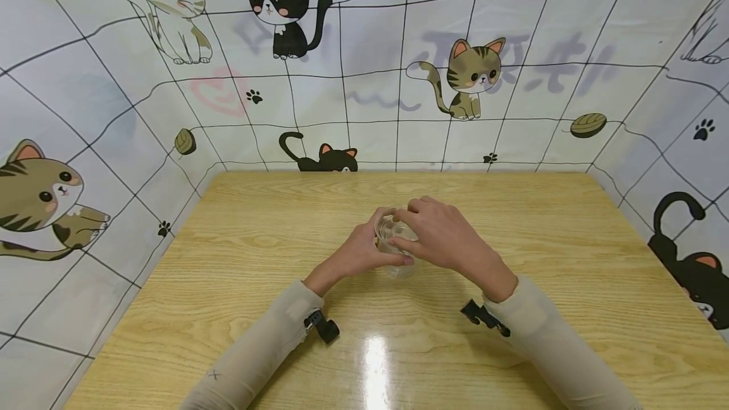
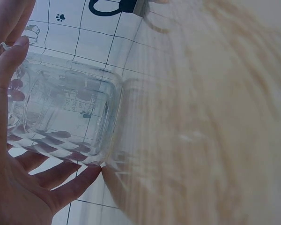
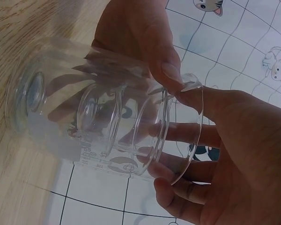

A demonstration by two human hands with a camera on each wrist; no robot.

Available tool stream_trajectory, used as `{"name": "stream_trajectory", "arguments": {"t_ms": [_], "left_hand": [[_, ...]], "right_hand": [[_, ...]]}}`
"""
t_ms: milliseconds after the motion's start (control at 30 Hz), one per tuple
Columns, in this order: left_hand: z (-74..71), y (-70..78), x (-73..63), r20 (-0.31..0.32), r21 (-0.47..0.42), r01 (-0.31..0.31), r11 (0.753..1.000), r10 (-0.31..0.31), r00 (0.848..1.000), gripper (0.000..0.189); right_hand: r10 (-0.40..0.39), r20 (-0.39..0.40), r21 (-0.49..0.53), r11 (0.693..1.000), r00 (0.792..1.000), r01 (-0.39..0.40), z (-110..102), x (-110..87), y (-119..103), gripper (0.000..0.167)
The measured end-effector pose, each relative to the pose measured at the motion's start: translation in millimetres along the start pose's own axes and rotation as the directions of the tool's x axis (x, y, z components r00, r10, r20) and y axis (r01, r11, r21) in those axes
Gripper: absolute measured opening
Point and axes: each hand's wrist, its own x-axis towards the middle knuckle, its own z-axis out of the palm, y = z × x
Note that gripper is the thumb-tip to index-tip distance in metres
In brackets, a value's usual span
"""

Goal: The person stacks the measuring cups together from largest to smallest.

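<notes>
A clear glass measuring cup (image 1: 398, 269) with printed marks stands upright at the middle of the wooden table. In the right wrist view its base (image 3: 35, 93) is against the tabletop. The left hand (image 1: 360, 248) grips its side, with the thumb (image 2: 11, 58) across the near wall and the fingers round the far side. Nested within it, a smaller clear glass cup (image 3: 100, 108) shows through the wall. Over the mouth, the right hand (image 1: 447, 233) pinches the inner cup's rim, some fingertips seen through glass. Transparency blurs which rim belongs to which cup.
The wooden table (image 1: 256, 220) spreads around both hands. A cloth with cartoon cats and grid lines (image 1: 376, 100) hangs behind it and along both sides. Black straps (image 1: 323, 326) sit at the sleeve cuffs. Glare (image 1: 376, 366) shows at the near edge.
</notes>
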Motion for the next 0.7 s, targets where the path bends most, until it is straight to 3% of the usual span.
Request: {"name": "stream_trajectory", "arguments": {"t_ms": [700], "left_hand": [[0.4,0.5,0.6,-0.01,-0.002,-0.007,1.0,0.007,1.0,0.093]], "right_hand": [[-0.011,-0.005,-0.014,1.0,1.0,0.011,1.0,-0.8,-1.9,0.041]]}}
